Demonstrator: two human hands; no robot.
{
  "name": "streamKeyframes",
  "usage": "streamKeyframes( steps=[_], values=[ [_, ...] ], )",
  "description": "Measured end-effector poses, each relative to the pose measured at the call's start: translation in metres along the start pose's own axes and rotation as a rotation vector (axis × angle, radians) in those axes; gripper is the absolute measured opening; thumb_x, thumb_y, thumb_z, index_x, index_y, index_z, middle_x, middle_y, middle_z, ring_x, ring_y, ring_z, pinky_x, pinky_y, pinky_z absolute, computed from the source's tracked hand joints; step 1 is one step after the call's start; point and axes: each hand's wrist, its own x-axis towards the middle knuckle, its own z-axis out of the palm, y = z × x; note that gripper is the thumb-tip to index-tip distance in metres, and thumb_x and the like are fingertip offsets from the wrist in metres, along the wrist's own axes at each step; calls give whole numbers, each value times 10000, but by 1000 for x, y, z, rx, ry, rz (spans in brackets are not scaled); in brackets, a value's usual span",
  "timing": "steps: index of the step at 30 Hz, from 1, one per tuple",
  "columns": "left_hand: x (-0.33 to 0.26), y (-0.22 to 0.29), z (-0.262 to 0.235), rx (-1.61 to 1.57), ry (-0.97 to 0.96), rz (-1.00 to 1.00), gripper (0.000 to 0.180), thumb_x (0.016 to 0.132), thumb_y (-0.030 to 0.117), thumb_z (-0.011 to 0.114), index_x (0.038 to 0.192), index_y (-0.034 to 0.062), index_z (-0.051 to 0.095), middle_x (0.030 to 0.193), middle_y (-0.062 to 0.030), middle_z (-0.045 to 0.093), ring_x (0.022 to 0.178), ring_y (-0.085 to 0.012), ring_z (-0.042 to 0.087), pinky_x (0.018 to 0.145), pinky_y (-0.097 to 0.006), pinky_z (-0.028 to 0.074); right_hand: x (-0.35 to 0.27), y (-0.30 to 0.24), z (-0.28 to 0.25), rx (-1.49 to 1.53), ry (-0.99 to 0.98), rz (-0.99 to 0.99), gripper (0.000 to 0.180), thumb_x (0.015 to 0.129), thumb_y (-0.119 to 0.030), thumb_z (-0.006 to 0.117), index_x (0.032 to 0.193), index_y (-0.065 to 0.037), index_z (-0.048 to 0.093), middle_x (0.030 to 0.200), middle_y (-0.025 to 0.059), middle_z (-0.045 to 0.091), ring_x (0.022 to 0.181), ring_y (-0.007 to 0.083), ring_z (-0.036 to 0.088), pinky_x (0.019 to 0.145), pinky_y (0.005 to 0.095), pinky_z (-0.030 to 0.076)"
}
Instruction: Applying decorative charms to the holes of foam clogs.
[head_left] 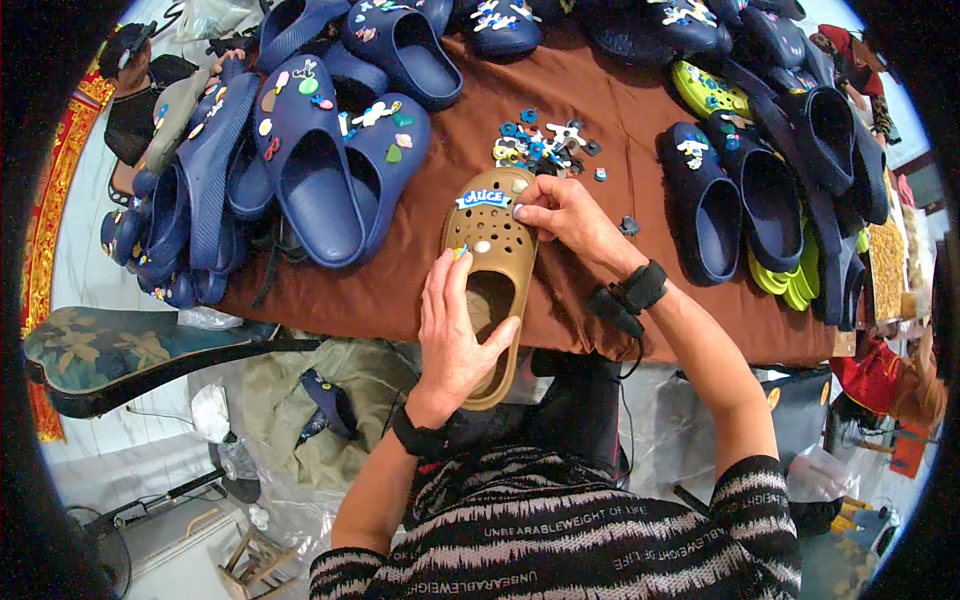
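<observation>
The left hand is wrapped around the heel end of a tan clog, fingers curled along its left side and thumb hooked into the foot opening, gripping it firmly at the near edge of the brown table. The right hand comes in from the right, fingertips pinched together at the toe, pressing on or right beside a blue-and-white charm that sits across the top of the clog; whether anything is pinched between those fingers, I can't tell. A couple of small pale studs show in the holes of the clog's upper. Just beyond the toe, a loose heap of small charms lies on the cloth, mostly blue and white. To the left, a pile of navy clogs already carries coloured charms. To the right, more navy clogs are stacked with lime-green clogs tucked underneath.
</observation>
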Motion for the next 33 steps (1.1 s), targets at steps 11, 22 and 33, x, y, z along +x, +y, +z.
streamKeyframes(
  steps=[11,22,33],
  values=[
    [1,-2,4,-47,1,0,900,723,233,828,1463,39,353,1496,-213,371,1377,-408,361,1144,-504,316,25,-16,-27,54,-307,532,364,864,-383,783,785,-76,604,647,-3,594,508,92,593,450,238,479],
    [4,0,0,-16,1,28,878,739,142,807,1471,15,339,1487,-232,387,1382,-404,370,1154,-472,326,38,-13,-16,-258,-271,590,412,802,-301,825,1019,25,695,817,107,700,545,194,665,436,326,520],
    [3,-3,1,-55,-4,55,845,757,183,792,1455,-7,355,1477,-239,369,1367,-418,350,1145,-504,298,31,-38,0,-516,-213,447,411,803,-353,788,1013,-8,714,837,125,736,645,207,738,541,341,583]
  ],
)
